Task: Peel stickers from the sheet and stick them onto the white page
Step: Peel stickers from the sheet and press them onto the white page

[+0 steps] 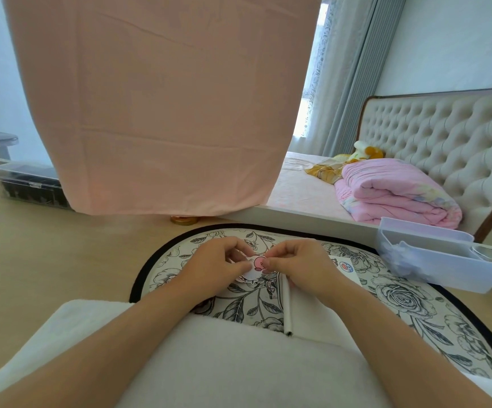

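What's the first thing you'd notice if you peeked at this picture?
The huge pink cloth hanging across the top. Then the left hand and right hand in the middle, both pinching a little pink sticker over the flowery mat. A folded pink quilt lies on the bed at right.

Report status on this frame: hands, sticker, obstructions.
Left hand holds sheet; right hand pinches pink sticker on it. White page lies under right hand. Nothing blocking.

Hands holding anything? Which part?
Yes. Both hold one small pink sticker cutout above the mat: the left hand grips its left side, the right hand pinches its right edge.
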Tool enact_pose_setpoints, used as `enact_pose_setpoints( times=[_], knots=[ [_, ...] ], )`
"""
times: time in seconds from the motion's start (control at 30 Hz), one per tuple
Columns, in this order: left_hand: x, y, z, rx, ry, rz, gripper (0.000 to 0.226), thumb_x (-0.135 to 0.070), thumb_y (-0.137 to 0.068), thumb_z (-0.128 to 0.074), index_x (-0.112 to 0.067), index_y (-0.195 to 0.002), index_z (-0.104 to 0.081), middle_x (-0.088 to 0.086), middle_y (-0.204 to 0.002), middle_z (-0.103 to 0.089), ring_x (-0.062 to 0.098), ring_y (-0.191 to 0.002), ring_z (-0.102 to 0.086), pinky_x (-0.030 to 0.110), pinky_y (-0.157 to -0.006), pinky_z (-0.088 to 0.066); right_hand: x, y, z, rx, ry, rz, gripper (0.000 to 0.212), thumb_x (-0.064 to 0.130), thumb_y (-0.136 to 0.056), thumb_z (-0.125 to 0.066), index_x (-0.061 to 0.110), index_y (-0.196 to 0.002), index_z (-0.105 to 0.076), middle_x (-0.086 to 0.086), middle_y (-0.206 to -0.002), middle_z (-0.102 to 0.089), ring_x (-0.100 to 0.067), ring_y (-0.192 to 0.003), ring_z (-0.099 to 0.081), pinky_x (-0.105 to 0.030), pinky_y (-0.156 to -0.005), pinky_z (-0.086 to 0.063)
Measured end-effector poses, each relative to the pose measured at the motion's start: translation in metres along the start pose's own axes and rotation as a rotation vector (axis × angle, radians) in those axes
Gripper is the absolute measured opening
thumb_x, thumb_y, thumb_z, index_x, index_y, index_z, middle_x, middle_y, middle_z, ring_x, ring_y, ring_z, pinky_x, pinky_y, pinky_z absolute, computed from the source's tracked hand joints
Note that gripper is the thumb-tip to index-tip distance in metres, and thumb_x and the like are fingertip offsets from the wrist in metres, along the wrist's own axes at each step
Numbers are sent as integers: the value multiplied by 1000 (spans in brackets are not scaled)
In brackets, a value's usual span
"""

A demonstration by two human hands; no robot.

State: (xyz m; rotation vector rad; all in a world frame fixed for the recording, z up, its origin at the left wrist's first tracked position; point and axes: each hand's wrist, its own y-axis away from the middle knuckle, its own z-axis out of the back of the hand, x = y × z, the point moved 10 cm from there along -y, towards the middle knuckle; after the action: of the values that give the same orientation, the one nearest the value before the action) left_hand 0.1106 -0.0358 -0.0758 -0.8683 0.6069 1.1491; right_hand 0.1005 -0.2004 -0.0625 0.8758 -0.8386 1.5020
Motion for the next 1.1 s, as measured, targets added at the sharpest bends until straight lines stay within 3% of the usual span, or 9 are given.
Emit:
enact_pose_setpoints(
  times=[0.13, 0.27, 0.33, 0.47, 0.6, 0.83, 0.97, 1.1],
  knots=[
    [4, 0, 1, 22, -249, 1, 12, -27, -89, -68, -38, -91, -69, -18, -85, -68, -1, -74, -56, 26, -72, -49, -5, -3, 4, -25, 5, -23, 21, 31, -77, -87, 15, -83, -76, 12, -56, -61, -4, -43, -43, -15, -47, -37],
    [-7, 0, -4, 21, -432, -97, 9, -35, -93, -63, -38, -97, -69, -21, -95, -59, 2, -88, -52, 29, -81, -48, -7, -2, 8, -28, -59, -38, 16, 23, -79, -85, 14, -88, -75, 1, -71, -69, -8, -44, -45, -19, -45, -38],
    [-16, 0, -2, -19, -360, -142, 12, -37, -95, -59, -38, -103, -68, -22, -95, -61, 1, -87, -53, 25, -78, -46, -6, 0, 8, -21, -66, -42, 18, 22, -78, -86, 15, -92, -76, -1, -74, -71, -8, -44, -45, -17, -44, -38],
    [-30, 3, -5, -8, 40, -83, 9, -39, -90, -69, -37, -99, -70, -12, -85, -71, 2, -77, -64, 13, -65, -50, -3, 6, 14, -9, -137, -44, 19, 23, -80, -85, 11, -92, -77, -1, -76, -73, -11, -46, -45, -18, -42, -36],
    [-38, 6, -12, -50, 243, -13, 7, -31, -85, -77, -31, -91, -73, -6, -77, -72, 5, -66, -60, 22, -62, -52, -3, 14, 26, -32, -154, -49, 23, 33, -78, -85, 13, -88, -78, -4, -81, -76, -11, -48, -46, -18, -43, -36],
    [-59, -6, -32, -71, 283, 33, 8, -35, -84, -79, -30, -85, -73, -7, -72, -71, 9, -62, -59, 31, -64, -53, -3, 23, 60, -131, -149, 21, 9, 16, -86, -70, 15, -83, -79, -2, -80, -77, -13, -49, -47, -17, -43, -36],
    [-79, -16, -49, -36, 233, -16, 5, -32, -86, -75, -30, -86, -70, -9, -70, -70, 1, -55, -52, 24, -61, -46, -10, 23, 82, -231, -132, 72, 13, 14, -85, -71, 19, -76, -78, -6, -75, -75, -10, -48, -46, -21, -50, -39],
    [-79, -23, -61, -70, 141, -4, 7, -35, -87, -73, -31, -81, -72, -13, -69, -68, -5, -52, -51, 20, -59, -39, -16, 18, 95, -327, 25, 131, 10, 19, -83, -73, 24, -75, -77, 7, -65, -72, 0, -48, -51, -19, -52, -41]
  ],
)
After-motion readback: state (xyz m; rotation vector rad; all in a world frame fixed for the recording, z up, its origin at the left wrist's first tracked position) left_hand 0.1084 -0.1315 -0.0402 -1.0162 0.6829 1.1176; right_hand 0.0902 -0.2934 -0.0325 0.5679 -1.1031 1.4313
